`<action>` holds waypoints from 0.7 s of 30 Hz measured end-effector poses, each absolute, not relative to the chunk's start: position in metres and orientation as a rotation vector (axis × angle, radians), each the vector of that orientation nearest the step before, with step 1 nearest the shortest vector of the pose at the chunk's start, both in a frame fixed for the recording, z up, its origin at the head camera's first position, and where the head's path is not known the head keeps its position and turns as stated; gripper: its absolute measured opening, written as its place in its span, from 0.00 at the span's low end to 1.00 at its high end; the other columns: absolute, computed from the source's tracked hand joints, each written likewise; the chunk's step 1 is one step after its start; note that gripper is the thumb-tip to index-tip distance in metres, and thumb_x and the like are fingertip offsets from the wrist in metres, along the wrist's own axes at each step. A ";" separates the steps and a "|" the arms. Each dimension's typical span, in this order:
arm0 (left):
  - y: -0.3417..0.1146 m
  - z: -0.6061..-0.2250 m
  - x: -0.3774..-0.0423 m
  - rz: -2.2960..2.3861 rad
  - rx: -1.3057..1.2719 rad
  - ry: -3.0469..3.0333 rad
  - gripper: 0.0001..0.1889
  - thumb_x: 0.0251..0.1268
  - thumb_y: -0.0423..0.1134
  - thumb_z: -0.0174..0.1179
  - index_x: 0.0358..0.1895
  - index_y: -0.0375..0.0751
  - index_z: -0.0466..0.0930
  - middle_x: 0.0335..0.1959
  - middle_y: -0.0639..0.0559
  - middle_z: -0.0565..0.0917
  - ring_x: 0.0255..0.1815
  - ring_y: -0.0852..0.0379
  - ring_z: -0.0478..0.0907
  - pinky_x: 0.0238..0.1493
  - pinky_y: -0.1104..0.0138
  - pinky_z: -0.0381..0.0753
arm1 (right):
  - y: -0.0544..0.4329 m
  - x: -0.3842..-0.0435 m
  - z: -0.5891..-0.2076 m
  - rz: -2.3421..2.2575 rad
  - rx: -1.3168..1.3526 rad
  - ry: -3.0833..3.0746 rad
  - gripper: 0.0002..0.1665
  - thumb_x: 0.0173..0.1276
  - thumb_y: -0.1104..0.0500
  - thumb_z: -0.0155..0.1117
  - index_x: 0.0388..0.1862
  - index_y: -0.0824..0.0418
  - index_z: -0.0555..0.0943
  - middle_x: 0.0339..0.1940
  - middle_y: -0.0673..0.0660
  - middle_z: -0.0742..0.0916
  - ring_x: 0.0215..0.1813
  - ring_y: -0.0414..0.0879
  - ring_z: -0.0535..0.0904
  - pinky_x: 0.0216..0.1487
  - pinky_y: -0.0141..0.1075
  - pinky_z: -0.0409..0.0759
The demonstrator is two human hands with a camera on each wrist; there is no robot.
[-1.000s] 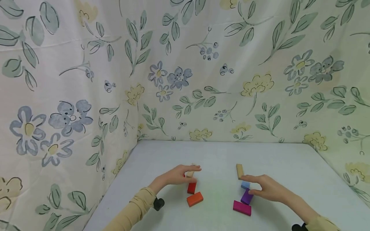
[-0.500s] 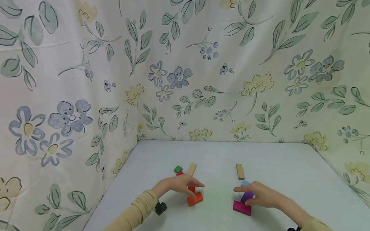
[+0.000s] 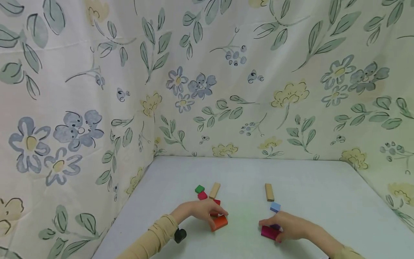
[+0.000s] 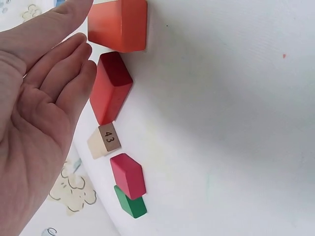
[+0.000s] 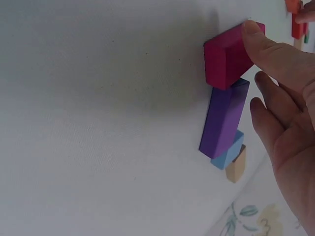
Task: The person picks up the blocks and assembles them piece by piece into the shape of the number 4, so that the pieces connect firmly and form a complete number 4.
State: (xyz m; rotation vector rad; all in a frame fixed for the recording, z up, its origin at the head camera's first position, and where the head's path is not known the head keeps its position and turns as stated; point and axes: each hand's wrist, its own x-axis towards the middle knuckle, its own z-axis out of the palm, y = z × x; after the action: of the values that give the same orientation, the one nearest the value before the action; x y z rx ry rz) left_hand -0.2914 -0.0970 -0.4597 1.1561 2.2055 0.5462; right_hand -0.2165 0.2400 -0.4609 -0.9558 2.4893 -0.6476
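My left hand [image 3: 204, 211] has its thumb and fingers about an orange block [image 3: 220, 223], thumb at the near side, fingertips at the far side. Just beyond lies a red block [image 4: 111, 88], partly behind this hand in the head view. My right hand [image 3: 292, 226] grips a magenta block [image 3: 269, 232], its thumb pressed on the block in the right wrist view [image 5: 235, 55]. A purple block [image 5: 224, 118] lies right behind the magenta one, mostly covered by the hand in the head view.
Farther back on the left lie a crimson block [image 3: 202, 195], a green block [image 3: 199, 189] and a natural wood block [image 3: 214, 190]. On the right are a light blue block [image 3: 275, 207] and another wood block [image 3: 269, 192]. A flowered curtain [image 3: 226, 118] rises behind the white table [image 3: 242, 172].
Both hands have come nearer along the rows of blocks, the left from the red to the orange block, the right from the blue and purple to the magenta one, and closed in on them.
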 end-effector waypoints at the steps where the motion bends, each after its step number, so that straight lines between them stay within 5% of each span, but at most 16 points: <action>1: -0.097 -0.460 -0.291 0.550 1.148 2.204 0.29 0.57 0.37 0.67 0.64 0.49 0.72 0.60 0.59 0.77 0.60 0.63 0.74 0.58 0.71 0.73 | 0.240 -0.216 -0.461 -0.636 -0.955 2.489 0.34 0.51 0.63 0.73 0.60 0.55 0.78 0.57 0.51 0.84 0.41 0.32 0.72 0.42 0.28 0.76; 7: -0.098 -0.465 -0.291 0.558 1.124 2.198 0.30 0.57 0.36 0.67 0.65 0.49 0.72 0.62 0.60 0.76 0.61 0.65 0.73 0.59 0.72 0.73 | 0.240 -0.216 -0.464 -0.582 -0.928 2.493 0.37 0.49 0.66 0.74 0.62 0.53 0.77 0.58 0.50 0.83 0.39 0.31 0.68 0.40 0.28 0.74; 15: -0.100 -0.464 -0.291 0.521 1.153 2.212 0.31 0.56 0.34 0.67 0.66 0.47 0.71 0.62 0.58 0.76 0.61 0.64 0.73 0.59 0.72 0.73 | 0.241 -0.217 -0.463 -0.510 -0.941 2.501 0.39 0.48 0.69 0.73 0.62 0.51 0.76 0.61 0.50 0.81 0.52 0.33 0.75 0.48 0.30 0.79; 21: -0.099 -0.465 -0.290 0.463 1.177 2.231 0.32 0.55 0.33 0.68 0.66 0.49 0.71 0.61 0.59 0.76 0.59 0.65 0.73 0.58 0.73 0.73 | 0.241 -0.217 -0.465 -0.479 -0.925 2.503 0.40 0.48 0.71 0.71 0.62 0.50 0.76 0.60 0.50 0.81 0.43 0.30 0.70 0.43 0.27 0.76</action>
State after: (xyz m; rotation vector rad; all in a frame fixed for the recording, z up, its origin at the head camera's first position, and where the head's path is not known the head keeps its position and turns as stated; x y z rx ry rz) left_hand -0.2902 -0.0994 -0.4645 1.1770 2.2309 0.4629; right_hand -0.2169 0.2409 -0.4647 -0.9251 2.5026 -0.4790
